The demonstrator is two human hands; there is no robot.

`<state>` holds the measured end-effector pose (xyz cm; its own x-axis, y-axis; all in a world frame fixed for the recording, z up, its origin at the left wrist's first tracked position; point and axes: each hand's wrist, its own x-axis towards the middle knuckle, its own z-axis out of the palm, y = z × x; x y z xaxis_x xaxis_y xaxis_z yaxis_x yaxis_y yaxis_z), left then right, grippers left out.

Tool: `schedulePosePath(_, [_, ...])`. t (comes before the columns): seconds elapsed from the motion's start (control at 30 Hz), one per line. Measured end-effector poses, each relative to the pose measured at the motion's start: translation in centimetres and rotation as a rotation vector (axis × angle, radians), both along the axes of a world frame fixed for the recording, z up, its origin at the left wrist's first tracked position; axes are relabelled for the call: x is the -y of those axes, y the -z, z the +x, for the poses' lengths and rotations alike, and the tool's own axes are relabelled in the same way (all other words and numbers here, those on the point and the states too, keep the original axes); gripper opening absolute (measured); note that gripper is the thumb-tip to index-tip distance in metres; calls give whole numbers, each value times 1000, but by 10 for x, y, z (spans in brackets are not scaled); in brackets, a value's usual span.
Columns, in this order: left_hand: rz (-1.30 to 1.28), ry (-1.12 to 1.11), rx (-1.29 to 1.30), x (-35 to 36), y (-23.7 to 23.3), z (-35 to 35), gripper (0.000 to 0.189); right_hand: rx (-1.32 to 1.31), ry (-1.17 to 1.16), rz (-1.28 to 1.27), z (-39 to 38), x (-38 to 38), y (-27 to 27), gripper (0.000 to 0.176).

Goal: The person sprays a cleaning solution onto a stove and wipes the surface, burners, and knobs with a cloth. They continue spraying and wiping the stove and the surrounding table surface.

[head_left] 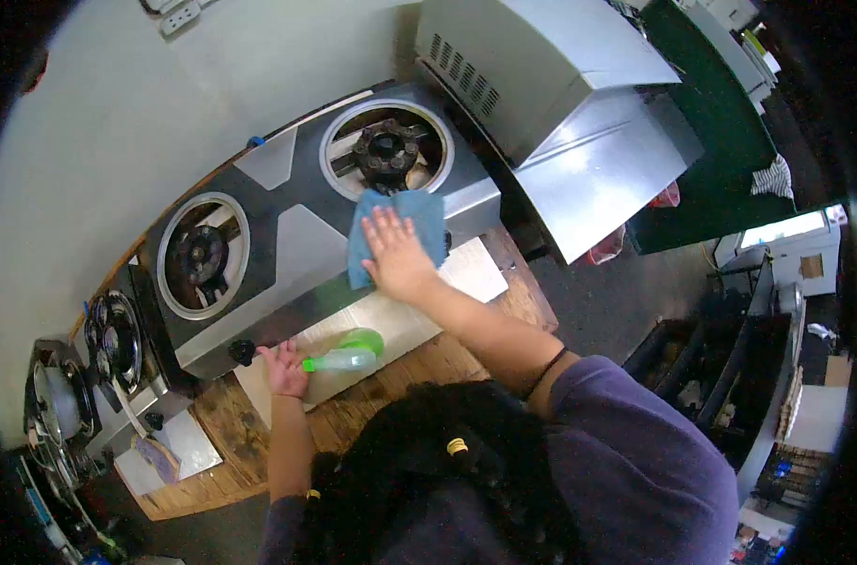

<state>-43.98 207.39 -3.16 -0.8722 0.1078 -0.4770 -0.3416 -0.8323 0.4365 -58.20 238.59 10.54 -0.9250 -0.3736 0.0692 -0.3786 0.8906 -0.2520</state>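
A blue cloth lies over the front edge of a grey two-burner stove, below the right burner. My right hand presses flat on the cloth with its fingers spread. My left hand is open, palm up, beside the black knob at the stove's front. Close to its right, a clear bottle with green ends lies on a light sheet on the wooden table. Whether my left fingers touch the knob or the bottle I cannot tell.
A large metal box-shaped appliance stands at the back right. At the left are another stove with pans and a purple cloth on a sheet. The wooden table runs along the stove's front.
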Motion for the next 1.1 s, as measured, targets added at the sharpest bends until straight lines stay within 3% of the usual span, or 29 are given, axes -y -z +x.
schedulePosePath(0.1, [-39,-64,119,-13,-28,-6,77,29,-101,-44,-2,-16,10,58])
schedulePosePath(0.17, [2,-152,213,-15,-32,-5,77,-52,25,-72,-12,-47,17,49])
schedulePosePath(0.3, [-95,-107,165,-17,-38,0,70,0,298,39,-60,-113,21,48])
schedulePosePath(0.43, [56,-32,107,2,-1,1,65,-56,463,103,-60,-89,19,60])
schedulePosePath(0.67, [-4,-59,207,-18,-43,-6,63,-27,82,-13,-4,26,5,65])
schedulePosePath(0.8, [134,-21,80,-5,-17,-2,63,-110,-350,-376,6,83,19,46])
schedulePosePath(0.9, [161,-29,76,-4,-14,-3,63,184,-616,-728,-2,112,12,43])
schedulePosePath(1.0, [116,-42,110,-3,-12,-2,62,501,-354,-1161,-5,119,-13,41])
schedulePosePath(1.07, [106,-64,159,-10,-29,-4,61,816,-97,-1278,1,82,-87,44])
schedulePosePath(1.1, [133,-35,120,-9,-24,-3,61,689,-166,-1363,-13,66,-65,47])
